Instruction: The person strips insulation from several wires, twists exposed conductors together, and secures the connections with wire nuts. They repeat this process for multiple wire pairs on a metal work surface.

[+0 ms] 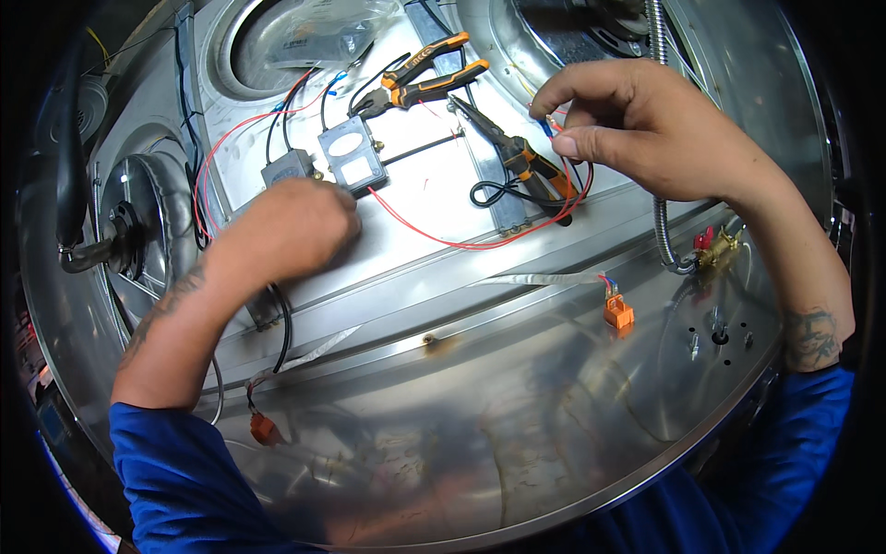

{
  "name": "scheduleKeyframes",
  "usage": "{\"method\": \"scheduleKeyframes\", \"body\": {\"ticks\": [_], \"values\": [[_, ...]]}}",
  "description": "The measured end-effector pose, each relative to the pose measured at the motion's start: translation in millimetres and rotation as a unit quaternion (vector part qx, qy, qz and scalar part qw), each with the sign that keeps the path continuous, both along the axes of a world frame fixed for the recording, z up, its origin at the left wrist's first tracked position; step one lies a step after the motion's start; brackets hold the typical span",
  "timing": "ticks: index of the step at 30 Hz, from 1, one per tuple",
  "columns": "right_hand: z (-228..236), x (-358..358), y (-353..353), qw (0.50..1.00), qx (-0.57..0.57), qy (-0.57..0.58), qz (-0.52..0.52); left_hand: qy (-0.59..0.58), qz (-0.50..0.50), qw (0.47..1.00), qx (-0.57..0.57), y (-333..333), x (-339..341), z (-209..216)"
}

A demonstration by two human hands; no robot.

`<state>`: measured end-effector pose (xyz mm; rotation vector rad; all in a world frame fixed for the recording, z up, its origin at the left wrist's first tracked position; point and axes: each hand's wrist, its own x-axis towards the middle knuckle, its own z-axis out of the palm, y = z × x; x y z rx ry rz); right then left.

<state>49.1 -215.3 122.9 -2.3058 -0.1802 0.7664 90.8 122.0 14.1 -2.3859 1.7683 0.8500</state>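
My right hand (637,129) is raised at the upper right. Thumb and forefinger pinch a small blue wire connector (544,126) with red wire at it. My left hand (309,222) is closed, knuckles up, beside two grey boxes; its fingertips are hidden, so what they hold does not show. The larger grey box (352,153) bears pale labels. The smaller grey box (288,166) sits to its left, partly behind my hand. From the larger box a red wire (443,242) loops right toward my right hand. Black-and-orange pliers (425,78) and long-nose pliers (521,157) lie nearby.
A clear plastic bag (323,37) lies over the far round opening. Orange plugs, one at the right (618,312) and another at the left (264,428), rest on the near metal panel (443,406). A ribbed metal hose (660,222) runs to a brass valve (718,247).
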Motion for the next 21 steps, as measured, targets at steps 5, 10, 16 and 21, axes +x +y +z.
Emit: {"method": "scheduleKeyframes", "body": {"ticks": [5,10,16,21], "values": [[-1,2,-1,1.000,0.009,0.012,0.023,-0.211,0.008,0.968,-0.134,12,-38,-43],[2,4,-8,0.984,-0.044,0.047,0.167,-0.275,0.034,0.952,-0.128,17,-50,-53],[7,-1,-7,0.956,-0.052,0.167,0.237,-0.224,0.051,0.964,-0.132,22,-41,-65],[3,-2,0,0.965,-0.002,0.122,0.232,-0.032,0.051,0.965,-0.255,12,-45,-38]]}}
